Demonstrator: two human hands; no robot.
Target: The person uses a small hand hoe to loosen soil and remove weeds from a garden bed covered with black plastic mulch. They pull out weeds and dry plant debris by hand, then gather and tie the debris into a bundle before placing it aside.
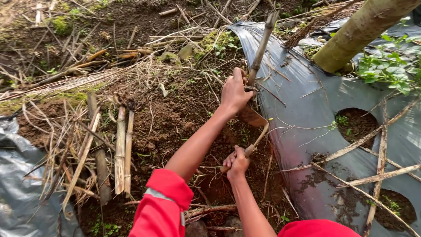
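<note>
My left hand (234, 93) grips a thin dry stalk (262, 46) that rises out of the soil beside the black plastic sheet. My right hand (237, 162) holds the wooden handle of a small sickle (254, 127), whose rusty curved blade sits just under my left hand, near the base of the stalk. Both arms have red sleeves pushed up above the elbows. The foot of the stalk is hidden behind my left hand and the blade.
Black plastic mulch sheet (307, 92) with round holes (356, 125) covers the bed on the right. A thick green trunk (359, 33) leans at top right. Cut dry canes (123, 149) and straw lie on bare soil at left; another plastic sheet (17, 193) lies bottom left.
</note>
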